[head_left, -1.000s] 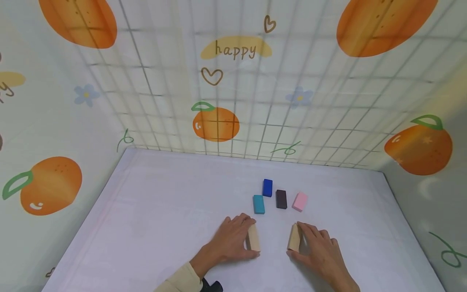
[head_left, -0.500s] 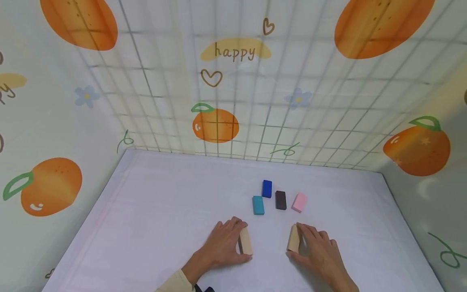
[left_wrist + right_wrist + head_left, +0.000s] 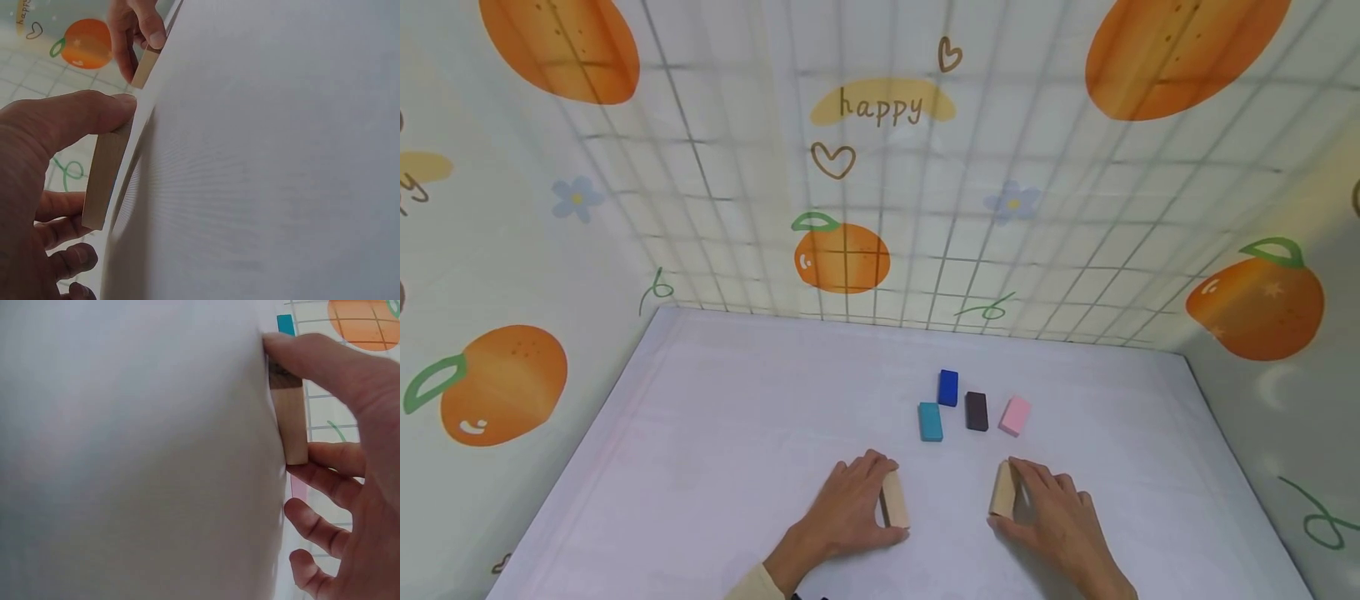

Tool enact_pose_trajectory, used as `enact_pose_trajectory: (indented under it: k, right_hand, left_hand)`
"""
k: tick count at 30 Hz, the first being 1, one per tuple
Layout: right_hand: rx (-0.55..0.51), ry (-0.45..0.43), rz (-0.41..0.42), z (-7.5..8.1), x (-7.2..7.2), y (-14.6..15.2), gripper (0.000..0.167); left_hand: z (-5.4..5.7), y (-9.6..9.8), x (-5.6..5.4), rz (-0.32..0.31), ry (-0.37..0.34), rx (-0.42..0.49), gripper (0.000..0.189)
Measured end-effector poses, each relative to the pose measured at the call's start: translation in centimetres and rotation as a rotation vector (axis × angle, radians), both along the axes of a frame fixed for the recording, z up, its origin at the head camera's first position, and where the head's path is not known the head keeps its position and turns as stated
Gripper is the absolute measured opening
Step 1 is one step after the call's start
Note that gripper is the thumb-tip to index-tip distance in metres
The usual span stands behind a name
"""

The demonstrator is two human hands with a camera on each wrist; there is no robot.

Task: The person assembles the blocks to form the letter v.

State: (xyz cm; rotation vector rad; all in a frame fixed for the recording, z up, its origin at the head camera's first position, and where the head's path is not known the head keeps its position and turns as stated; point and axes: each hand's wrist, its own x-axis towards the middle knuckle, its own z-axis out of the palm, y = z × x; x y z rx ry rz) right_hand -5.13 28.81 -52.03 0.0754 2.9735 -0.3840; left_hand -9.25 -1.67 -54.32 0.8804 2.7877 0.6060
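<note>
My left hand (image 3: 848, 508) pinches a plain wooden block (image 3: 894, 500) by its two ends, thumb at the near end and fingers at the far end. To its right, my right hand (image 3: 1060, 521) holds a second wooden block (image 3: 1003, 490) the same way. Both blocks stand on the white tabletop, apart from each other. The left wrist view shows the left block (image 3: 107, 178) between thumb and fingers. In the right wrist view, the other block (image 3: 290, 422) is gripped between thumb and fingertips, with the remaining fingers loosely bent.
Beyond the hands lie a teal block (image 3: 930, 422), a dark block (image 3: 977, 412), a blue block (image 3: 948, 387) and a pink block (image 3: 1015, 416). A patterned cloth wall (image 3: 730, 242) rises behind the white table (image 3: 737, 392).
My left hand has slid its wooden block to the left, widening the gap between the two wooden blocks. The right hand and the coloured blocks stay put.
</note>
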Motion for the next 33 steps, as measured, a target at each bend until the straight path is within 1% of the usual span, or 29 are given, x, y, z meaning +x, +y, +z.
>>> enact_pose_trajectory:
  k: [5,10,19,26,33]
  right_hand:
    - [-0.004,0.007,0.004,0.0,0.0,0.0,0.102]
    - [-0.006,0.012,0.007,0.0,0.0,0.0,0.102]
    - [-0.005,-0.01,-0.007,0.2,0.0,-0.1,0.102]
    - [-0.013,-0.016,-0.009,0.2,0.0,-0.1,0.103]
    - [-0.013,-0.001,-0.006,0.2,0.1,-0.1,0.101]
  left_hand:
    - [-0.2,-0.4,0.3,0.006,0.015,0.01,0.083]
    - [-0.3,-0.6,0.6,0.006,0.05,0.018,0.083]
    - [-0.4,-0.8,1.0,0.013,0.021,0.019,0.082]
    - [-0.6,-0.9,1.3,0.021,0.028,0.016,0.082]
    - [-0.9,-1.0,1.3,0.025,0.023,0.012,0.089]
